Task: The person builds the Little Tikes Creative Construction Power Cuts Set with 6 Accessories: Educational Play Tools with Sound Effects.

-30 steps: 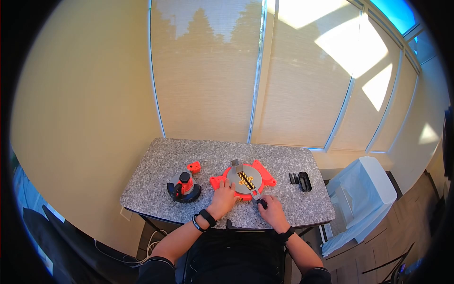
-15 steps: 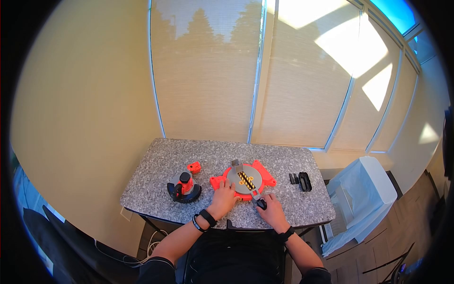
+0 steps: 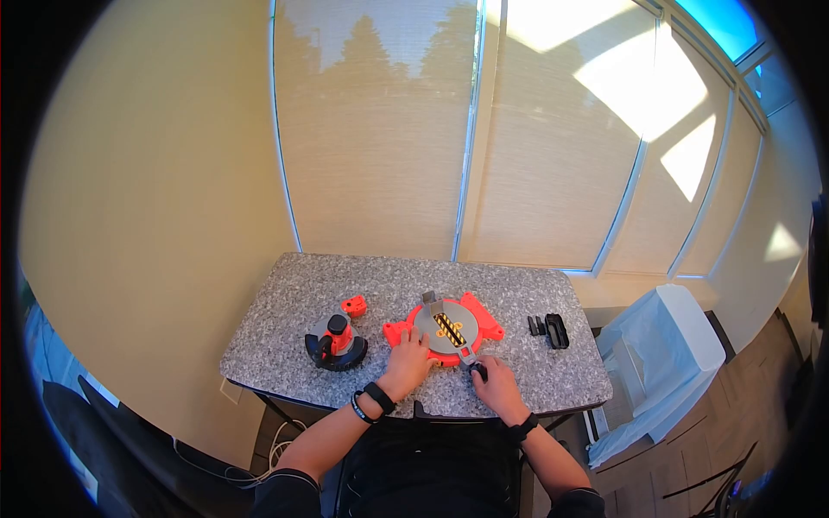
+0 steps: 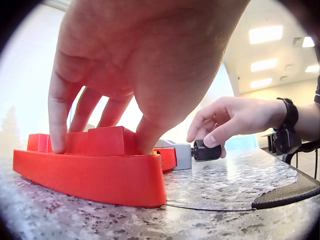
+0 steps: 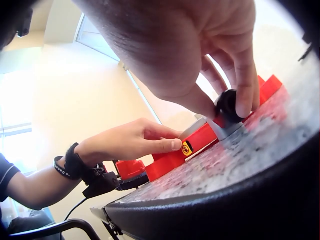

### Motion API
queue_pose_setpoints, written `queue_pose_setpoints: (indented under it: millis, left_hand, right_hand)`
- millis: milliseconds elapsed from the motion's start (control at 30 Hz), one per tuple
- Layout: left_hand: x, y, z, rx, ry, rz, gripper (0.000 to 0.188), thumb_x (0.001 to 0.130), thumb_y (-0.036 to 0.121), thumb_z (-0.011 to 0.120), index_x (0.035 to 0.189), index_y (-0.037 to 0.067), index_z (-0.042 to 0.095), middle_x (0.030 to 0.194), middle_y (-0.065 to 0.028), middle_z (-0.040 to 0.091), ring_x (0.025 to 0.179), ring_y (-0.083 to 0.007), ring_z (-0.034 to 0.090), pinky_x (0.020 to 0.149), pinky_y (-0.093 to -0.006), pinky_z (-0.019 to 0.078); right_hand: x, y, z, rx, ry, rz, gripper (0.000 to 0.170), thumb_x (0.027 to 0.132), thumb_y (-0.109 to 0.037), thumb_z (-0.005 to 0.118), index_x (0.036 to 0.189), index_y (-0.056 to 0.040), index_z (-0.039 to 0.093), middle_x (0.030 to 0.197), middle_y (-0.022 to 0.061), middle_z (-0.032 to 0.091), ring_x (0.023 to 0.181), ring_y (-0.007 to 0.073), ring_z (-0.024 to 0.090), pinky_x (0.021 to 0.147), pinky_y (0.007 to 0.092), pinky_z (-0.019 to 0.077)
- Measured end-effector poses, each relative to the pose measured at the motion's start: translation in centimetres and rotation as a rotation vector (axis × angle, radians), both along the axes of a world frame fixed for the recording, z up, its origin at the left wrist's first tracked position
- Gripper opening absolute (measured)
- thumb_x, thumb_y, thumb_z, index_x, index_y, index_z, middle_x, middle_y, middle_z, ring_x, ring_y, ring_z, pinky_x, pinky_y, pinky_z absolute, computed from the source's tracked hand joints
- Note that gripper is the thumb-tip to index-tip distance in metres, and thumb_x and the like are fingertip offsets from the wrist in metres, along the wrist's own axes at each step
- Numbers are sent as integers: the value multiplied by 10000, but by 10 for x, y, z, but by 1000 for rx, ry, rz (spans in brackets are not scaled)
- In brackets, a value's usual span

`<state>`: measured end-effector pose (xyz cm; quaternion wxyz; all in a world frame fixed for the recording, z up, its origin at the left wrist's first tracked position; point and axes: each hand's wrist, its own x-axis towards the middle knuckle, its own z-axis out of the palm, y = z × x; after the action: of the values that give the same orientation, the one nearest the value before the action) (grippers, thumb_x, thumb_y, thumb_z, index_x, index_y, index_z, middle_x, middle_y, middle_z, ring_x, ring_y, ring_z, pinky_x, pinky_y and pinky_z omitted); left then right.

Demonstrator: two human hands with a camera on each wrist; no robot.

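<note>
Right hand (image 3: pixel 499 384) has the black knob (image 4: pixel 206 151) pinched between thumb and fingers, so that one's clamped on. The knob's a chunky, dark thing sitting on the end of a grey arm (image 4: pixel 182 155) that pokes out the front of the base. Left hand (image 3: pixel 406 367) is just resting on the front left of the red base (image 3: pixel 485 316), fingers spread and pretty straight, touching it rather than wrapped round it.

The base itself sits flat around the middle of the speckled grey table (image 3: pixel 345 272). Bright red body with wings sticking out either side, a round grey plate (image 3: pixel 467 323) on top, and a black-and-yellow striped strip (image 3: pixel 448 330) running across that, with yellow markings next to it. There's a little yellow sticker (image 5: pixel 187 148) on the red rim too, and a grey upright piece (image 3: pixel 432 300) at the back.

Left of it is a red-and-black unit (image 3: pixel 337 350), with a small red block (image 3: pixel 354 305) just behind. Off to the right: a black open tray (image 3: pixel 559 331) beside some small black pieces (image 3: pixel 537 325).
</note>
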<state>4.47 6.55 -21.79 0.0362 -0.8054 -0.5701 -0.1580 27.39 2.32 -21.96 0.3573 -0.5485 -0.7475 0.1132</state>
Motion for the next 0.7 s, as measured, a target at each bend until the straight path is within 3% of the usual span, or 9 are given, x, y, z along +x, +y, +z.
queue_pose_setpoints:
  millis: [167, 433, 700]
  left_hand:
    - [1, 0, 1, -4, 5, -1, 668, 877, 404, 709, 1366, -10, 519, 1373, -240, 484, 1267, -404, 489, 942, -451, 529]
    - [0, 2, -1, -16, 5, 2, 674, 884, 419, 697, 1373, -8, 518, 1384, -246, 484, 1280, -415, 482, 975, -458, 509]
    - [0, 1, 0, -27, 0, 0, 673, 885, 414, 698, 1375, -9, 515, 1394, -243, 476, 1284, -412, 480, 964, -456, 518]
  right_hand:
    - [-2, -1, 3, -7, -18, 11, 318, 843, -119, 707, 1123, -1, 615, 1017, 243, 659, 921, 427, 659, 808, 488, 539]
    - [-3, -7, 14, -33, -3, 39, 415, 778, -130, 787, 1144, -37, 614, 1094, 199, 597, 995, 415, 630, 854, 473, 534]
    - [-2, -4, 7, -31, -7, 19, 368, 798, -107, 754, 1130, -31, 614, 1087, 208, 590, 977, 415, 627, 848, 471, 534]
